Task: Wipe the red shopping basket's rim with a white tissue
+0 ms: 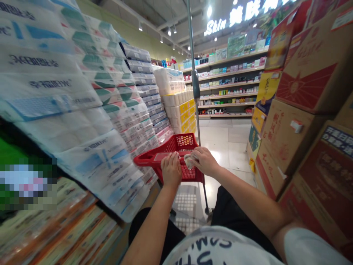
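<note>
A red plastic shopping cart (pixel 145 158) with lattice sides stands right before me. My left hand (pixel 171 171) is closed over its near handle, fingers curled across the top. Close beside it, my right hand (pixel 205 162) pinches a crumpled pale cloth (pixel 189 161) against the right part of the handle. Whether its fingers also grip the handle beneath the cloth is hidden. A thin metal pole (pixel 191 40) with a grey sleeve rises past the cart's right side, just beyond my right hand.
Tall stacks of wrapped tissue packs (pixel 49 92) line the left side. Cardboard cartons (pixel 289 132) are piled on the right. Tiled floor (pixel 228 136) runs between them toward shelves of small goods (pixel 228 81) at the back, beneath a lit sign (pixel 239 16).
</note>
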`<state>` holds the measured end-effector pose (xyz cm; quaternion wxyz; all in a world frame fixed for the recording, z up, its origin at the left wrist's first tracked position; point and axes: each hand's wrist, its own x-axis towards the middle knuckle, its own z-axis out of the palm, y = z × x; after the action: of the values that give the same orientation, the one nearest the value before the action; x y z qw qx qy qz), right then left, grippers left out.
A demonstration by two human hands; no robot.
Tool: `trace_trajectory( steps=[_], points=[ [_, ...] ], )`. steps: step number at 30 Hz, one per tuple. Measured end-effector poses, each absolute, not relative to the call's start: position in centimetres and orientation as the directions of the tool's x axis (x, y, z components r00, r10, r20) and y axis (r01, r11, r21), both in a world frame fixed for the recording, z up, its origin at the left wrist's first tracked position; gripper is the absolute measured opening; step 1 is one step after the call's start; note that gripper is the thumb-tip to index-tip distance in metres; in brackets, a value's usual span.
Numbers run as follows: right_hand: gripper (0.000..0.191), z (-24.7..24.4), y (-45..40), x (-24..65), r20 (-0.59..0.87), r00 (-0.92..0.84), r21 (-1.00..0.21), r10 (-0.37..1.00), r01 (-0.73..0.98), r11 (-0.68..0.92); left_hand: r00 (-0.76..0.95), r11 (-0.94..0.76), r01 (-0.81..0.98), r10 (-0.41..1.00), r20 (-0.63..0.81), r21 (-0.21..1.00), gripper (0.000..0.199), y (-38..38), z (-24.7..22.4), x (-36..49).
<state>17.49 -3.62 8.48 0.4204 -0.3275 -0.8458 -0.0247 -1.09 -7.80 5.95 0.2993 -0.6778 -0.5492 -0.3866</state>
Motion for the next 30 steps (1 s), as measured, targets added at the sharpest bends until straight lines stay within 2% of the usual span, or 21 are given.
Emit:
trace_trajectory(
  steps=[5,8,11,15,19,23,25,27,30],
  points=[
    [0.027,9.7,-3.0,16.9,0.659,-0.433,-0.294,0.615,0.605,0.740,0.113,-0.211,0.978,0.509,0.853,-0.004,0.037,-8.1,6.0,-1.5],
    [0.022,8.6,-3.4,16.8,0.751,-0.359,-0.328,0.555,0.526,0.785,0.125,-0.218,0.976,0.510,0.851,-0.013,0.036,-8.2,5.9,-1.6],
    [0.023,6.7,-4.2,17.3,0.848,-0.268,-0.301,0.458,0.468,0.831,0.127,-0.222,0.975,0.513,0.849,-0.012,0.035,-8.2,5.9,-1.6],
    [0.031,6.2,-5.2,18.1,0.856,-0.272,-0.268,0.440,0.493,0.827,0.115,-0.218,0.976,0.507,0.854,-0.001,0.035,-8.3,5.8,-1.5],
    [0.018,9.3,-5.5,17.4,0.710,-0.388,-0.268,0.587,0.622,0.735,0.099,-0.222,0.975,0.500,0.860,0.017,0.035,-8.3,5.8,-1.4],
    [0.031,11.9,-4.8,15.5,0.491,-0.524,-0.128,0.696,0.747,0.653,0.081,-0.211,0.977,0.493,0.866,0.029,0.035,-8.1,5.6,-1.5],
    [0.037,12.6,-4.1,14.7,0.359,-0.597,-0.019,0.718,0.764,0.645,0.079,-0.206,0.978,0.491,0.867,0.027,0.034,-8.1,5.6,-1.6],
    [0.034,13.1,-3.4,14.1,0.229,-0.676,0.080,0.700,0.730,0.679,0.081,-0.200,0.980,0.486,0.870,0.021,0.034,-8.1,5.5,-1.7],
    [0.029,13.7,-2.7,13.4,0.124,-0.737,0.164,0.665,0.676,0.718,0.084,-0.196,0.981,0.474,0.876,0.012,0.033,-8.2,5.6,-1.8]
  ],
)
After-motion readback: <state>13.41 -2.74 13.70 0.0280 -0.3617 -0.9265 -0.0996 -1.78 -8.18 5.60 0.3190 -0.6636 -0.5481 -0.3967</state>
